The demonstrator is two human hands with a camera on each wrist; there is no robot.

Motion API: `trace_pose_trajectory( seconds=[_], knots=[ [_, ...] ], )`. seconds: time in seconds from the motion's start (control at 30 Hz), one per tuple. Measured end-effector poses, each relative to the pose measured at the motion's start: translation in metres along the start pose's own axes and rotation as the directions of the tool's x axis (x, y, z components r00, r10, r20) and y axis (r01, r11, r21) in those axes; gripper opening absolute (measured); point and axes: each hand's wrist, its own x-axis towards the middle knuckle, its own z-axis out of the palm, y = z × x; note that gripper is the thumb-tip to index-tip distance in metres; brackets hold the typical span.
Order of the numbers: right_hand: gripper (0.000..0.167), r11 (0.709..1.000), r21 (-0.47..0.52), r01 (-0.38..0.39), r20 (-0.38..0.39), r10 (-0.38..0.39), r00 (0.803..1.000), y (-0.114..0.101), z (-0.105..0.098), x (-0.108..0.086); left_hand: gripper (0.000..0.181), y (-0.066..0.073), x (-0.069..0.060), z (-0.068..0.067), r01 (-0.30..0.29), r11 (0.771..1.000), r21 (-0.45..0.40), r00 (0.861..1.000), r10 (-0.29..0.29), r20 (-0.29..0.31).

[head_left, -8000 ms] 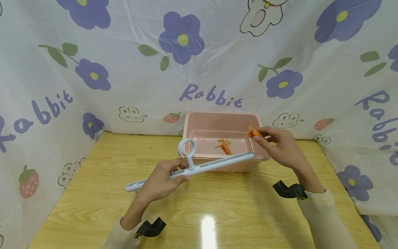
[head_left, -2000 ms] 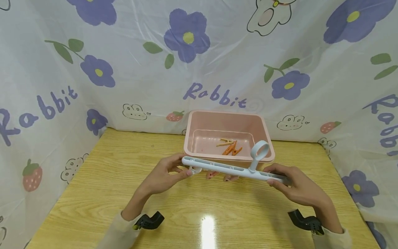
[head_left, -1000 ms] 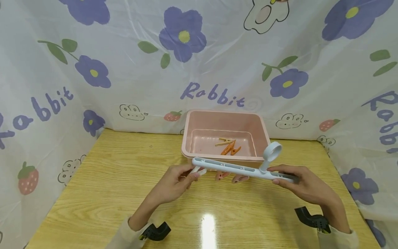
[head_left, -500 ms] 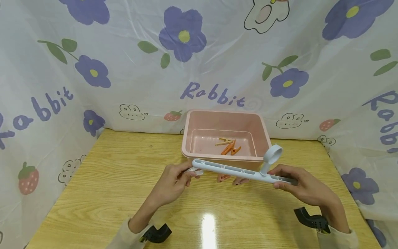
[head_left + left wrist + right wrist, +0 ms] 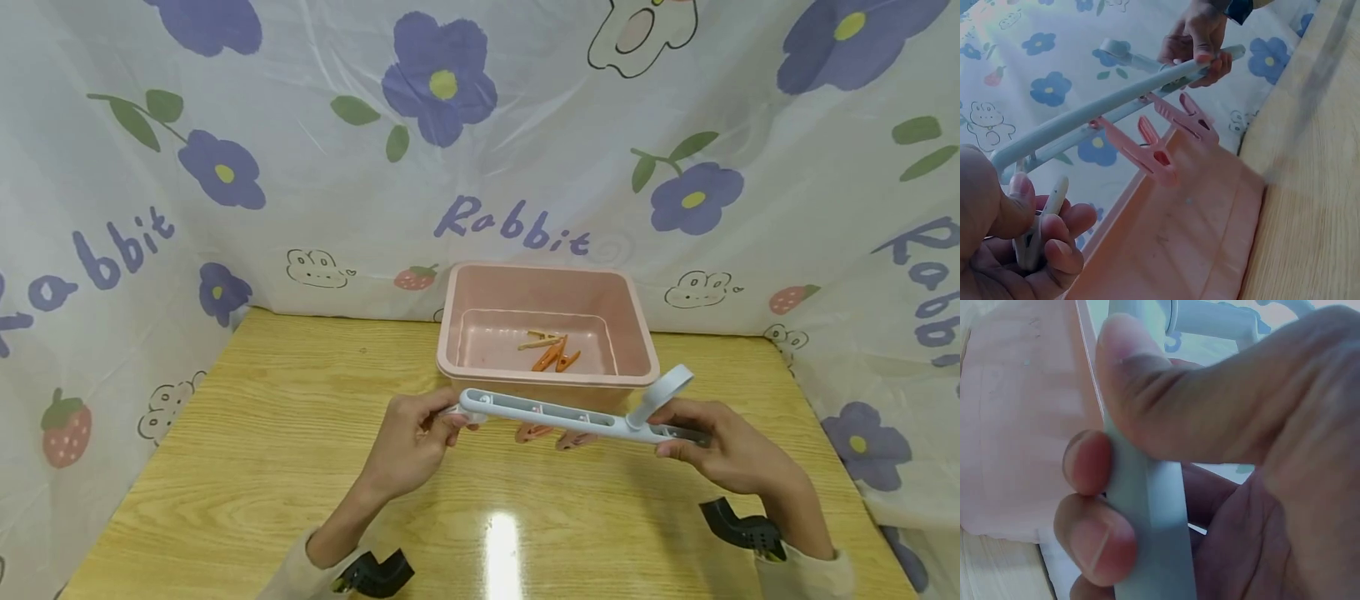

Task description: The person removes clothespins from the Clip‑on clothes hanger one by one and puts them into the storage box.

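A light blue hanger bar (image 5: pixel 555 412) with a ring hook (image 5: pixel 672 383) is held level in front of the pink basin. My right hand (image 5: pixel 738 446) grips its right end, thumb along the bar in the right wrist view. At the other end, my left hand (image 5: pixel 411 446) pinches a white clothespin (image 5: pixel 1034 240) that hangs from the bar; my fingers cover part of it. Two pink clothespins dangle from the bar between the hands, one nearer the left hand (image 5: pixel 1141 153) and the other (image 5: pixel 1186 122) farther along.
Behind the bar stands the pink basin (image 5: pixel 540 287), holding orange clothespins (image 5: pixel 550 357) and a yellowish clothespin (image 5: pixel 542 341). It stands on a wooden table (image 5: pixel 300 467) near a flower-printed curtain (image 5: pixel 525 158).
Earlier my right hand held an orange clothespin over the basin while my left gripped the bar. Now my right hand holds the bar and my left the white clothespin. Lately the ring has tipped.
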Motion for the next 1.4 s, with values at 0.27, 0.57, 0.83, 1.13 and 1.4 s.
trace_pose_trajectory(
  seconds=[0.27, 0.57, 0.83, 1.13, 1.4],
  knots=[
    [0.022, 1.0, -0.024, -0.004, -0.027, 0.004, 1.0, -0.001, 0.003, 0.002, 0.018, 0.003, -0.002, 0.005, 0.088, 0.982, -0.168, 0.996, -0.087, 0.015],
    [0.023, 0.998, -0.058, -0.031, -0.008, 0.03, 1.0, 0.001, 0.0, 0.004, 0.019, 0.003, 0.001, -0.002, 0.182, 0.964, -0.193, 0.981, -0.166, 0.097],
    [0.03, 0.999, -0.03, -0.03, 0.018, 0.031, 0.999, -0.005, -0.005, -0.001, 0.022, 0.002, 0.003, -0.017, 0.218, 0.968, -0.122, 0.955, -0.186, 0.229],
    [0.023, 0.997, -0.015, -0.071, -0.008, 0.071, 0.997, -0.003, -0.008, -0.003, 0.014, -0.002, 0.004, -0.028, 0.128, 0.99, 0.062, 0.972, -0.138, 0.192],
    [0.027, 0.997, -0.026, -0.079, -0.005, 0.079, 0.997, 0.0, -0.01, -0.005, 0.013, -0.003, 0.005, -0.03, 0.036, 0.991, 0.131, 0.98, -0.061, 0.19]
  ],
)
